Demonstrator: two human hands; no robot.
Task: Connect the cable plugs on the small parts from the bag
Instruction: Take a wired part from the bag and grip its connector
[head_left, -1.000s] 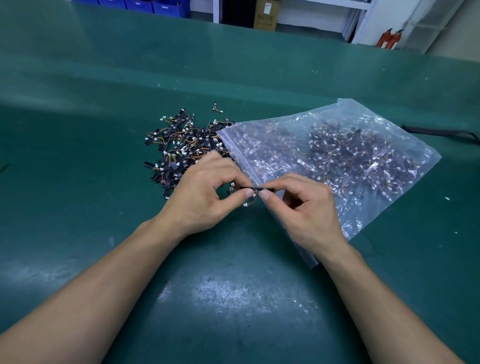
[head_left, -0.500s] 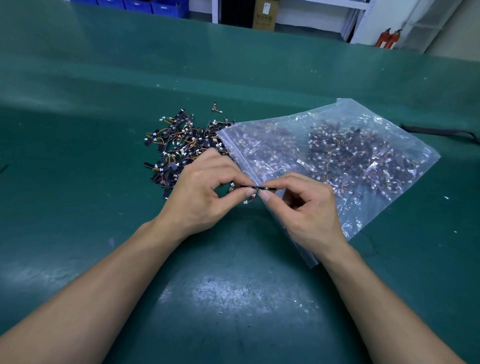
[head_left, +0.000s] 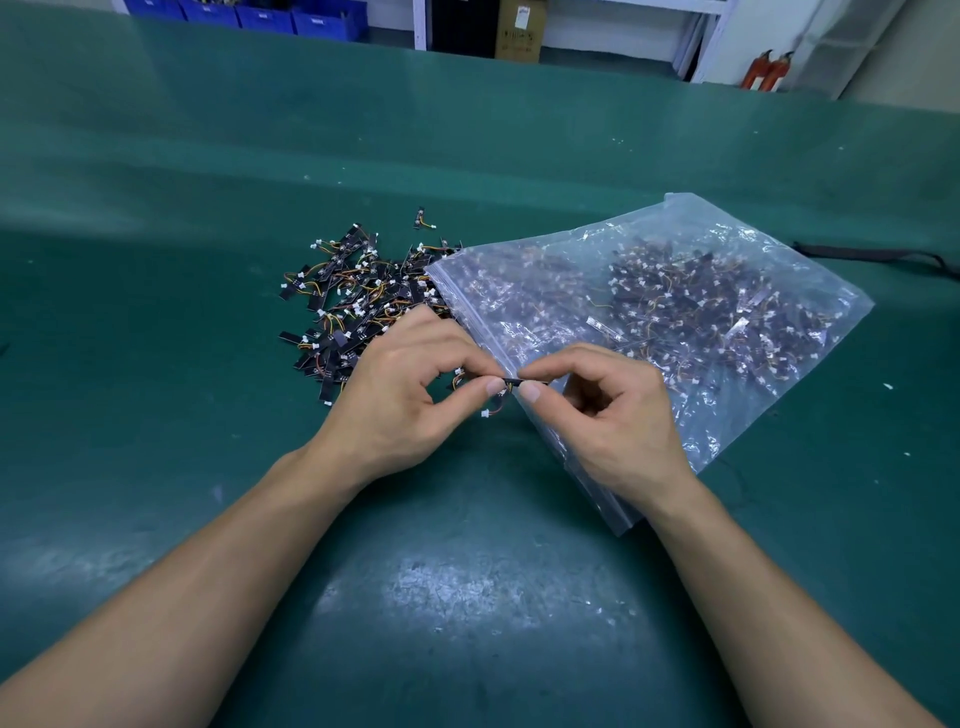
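Observation:
A clear zip bag (head_left: 779, 260) full of small black parts with thin coloured wires lies on the green table, right of centre. To its left is a loose pile of the same parts (head_left: 353, 306). In front of the bag's open corner, my left hand (head_left: 400, 400) and my right hand (head_left: 618, 415) pinch one small black part (head_left: 514, 383) between thumbs and forefingers. Its short orange wire with a white plug (head_left: 487, 413) hangs below my left thumb.
The green table (head_left: 467, 597) stretches wide around my arms. A black strap (head_left: 872, 255) lies at the right edge behind the bag. Blue bins (head_left: 270, 15), a cardboard box (head_left: 519, 31) and red extinguishers (head_left: 763, 70) stand beyond the far edge.
Both hands stay in place; the fingertips have shifted slightly closer together on the small part. The bag and pile have not moved.

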